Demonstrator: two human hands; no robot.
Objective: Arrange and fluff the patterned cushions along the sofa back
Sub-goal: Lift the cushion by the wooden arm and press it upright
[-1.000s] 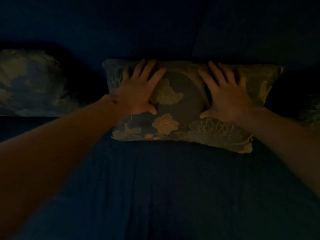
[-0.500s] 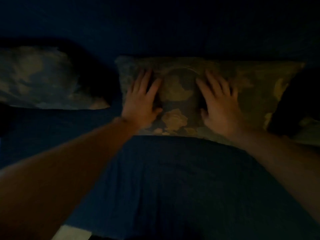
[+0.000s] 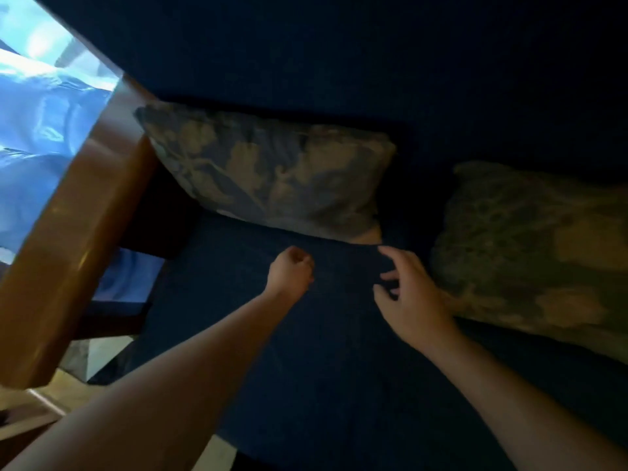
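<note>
Change: half a second ago both hands lay flat on the middle cushion; now neither touches any cushion, and the view has swung toward the sofa's left end.
Meaning for the task: the pressing of that cushion looks finished, and the person appears to be turning to the next one along the back.
Left hand (image 3: 291, 271): curled into a loose fist with nothing in it, hovering over the seat just below the left cushion's lower edge.
Right hand (image 3: 406, 294): spread and slightly hooked, empty, between the two cushions (its back sits close to the right one; contact cannot be told).
Left cushion (image 3: 268, 175): leans against the sofa back (image 3: 339, 62) near the wooden armrest (image 3: 78, 239); plump, rectangular, soft corners, woven cloth with pale leafy shapes on grey-blue.
Right cushion (image 3: 530, 246): lies lower and flatter on the seat (image 3: 323, 351), well apart from the left one; tan and olive pattern, blurred in the dim light.
Sofa: dark blue matte fabric, faintly creased on the seat.
Armrest: glossy brown wood with squared edges.
Beyond the armrest: shiny blue sheeting (image 3: 40, 113), crinkled.
</note>
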